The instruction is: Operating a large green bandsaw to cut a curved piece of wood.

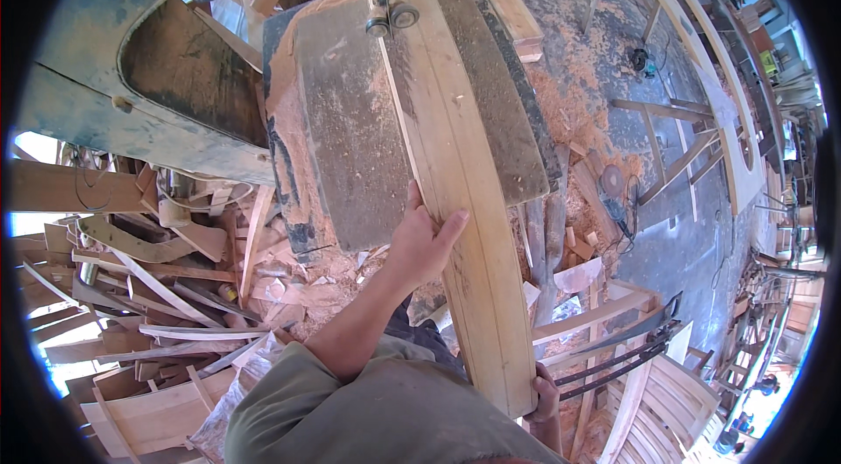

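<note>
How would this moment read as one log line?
Left hand: holding board at left edge | right hand: at board's near end, partly hidden | board: on table, overhanging its near edge

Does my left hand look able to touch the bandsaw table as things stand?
Probably yes: the left hand holds the left edge of the wooden plank, and the bandsaw table shows close beside this hand, with nothing seen between.

1 long, pale wooden plank, dark-streaked toward its far end, spans a dusty tabletop, overhanging the near side.
</note>
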A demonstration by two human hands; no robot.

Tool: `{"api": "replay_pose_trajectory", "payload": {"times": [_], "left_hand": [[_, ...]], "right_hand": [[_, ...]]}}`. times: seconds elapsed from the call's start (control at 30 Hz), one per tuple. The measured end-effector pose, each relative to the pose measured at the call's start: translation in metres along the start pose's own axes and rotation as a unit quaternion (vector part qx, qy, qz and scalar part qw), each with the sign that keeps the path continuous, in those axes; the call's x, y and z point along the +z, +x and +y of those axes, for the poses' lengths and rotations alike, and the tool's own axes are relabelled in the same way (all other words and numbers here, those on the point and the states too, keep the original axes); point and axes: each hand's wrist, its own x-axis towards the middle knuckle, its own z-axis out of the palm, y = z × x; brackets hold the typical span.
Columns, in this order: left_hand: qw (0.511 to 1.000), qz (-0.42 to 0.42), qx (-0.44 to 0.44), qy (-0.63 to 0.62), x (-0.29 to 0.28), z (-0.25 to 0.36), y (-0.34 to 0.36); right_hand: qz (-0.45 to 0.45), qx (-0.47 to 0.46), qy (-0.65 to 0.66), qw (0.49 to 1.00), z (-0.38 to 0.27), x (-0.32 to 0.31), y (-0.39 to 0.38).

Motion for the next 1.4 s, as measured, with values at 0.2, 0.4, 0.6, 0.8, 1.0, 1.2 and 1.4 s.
{"api": "replay_pose_trajectory", "payload": {"times": [0.2, 0.4, 0.6, 0.8, 1.0, 1.2, 1.4], "left_hand": [[1.000, -0.011, -0.003, 0.024, -0.002, -0.001, 0.003], [1.000, 0.003, -0.015, -0.005, -0.004, 0.004, 0.004], [1.000, 0.000, -0.007, -0.015, -0.005, 0.005, 0.005], [1.000, 0.010, -0.008, -0.008, -0.004, -0.001, 0.007], [1.000, 0.007, -0.020, -0.004, -0.007, 0.004, 0.008], [1.000, 0.001, -0.008, 0.018, -0.009, 0.005, 0.012], [1.000, -0.007, -0.015, -0.009, -0.010, -0.001, 0.014]], "right_hand": [[-0.012, -0.003, 0.003, 1.000, -0.002, 0.003, 0.002], [-0.004, -0.015, -0.021, 1.000, -0.001, 0.007, 0.006], [-0.016, 0.002, -0.008, 1.000, -0.005, 0.009, 0.005], [-0.019, 0.014, -0.005, 1.000, -0.007, 0.012, 0.005], [-0.007, -0.014, -0.027, 1.000, -0.008, 0.019, 0.007], [-0.027, -0.020, -0.037, 0.999, -0.008, 0.018, 0.009], [-0.037, -0.008, 0.000, 0.999, -0.008, 0.017, 0.010]]}}
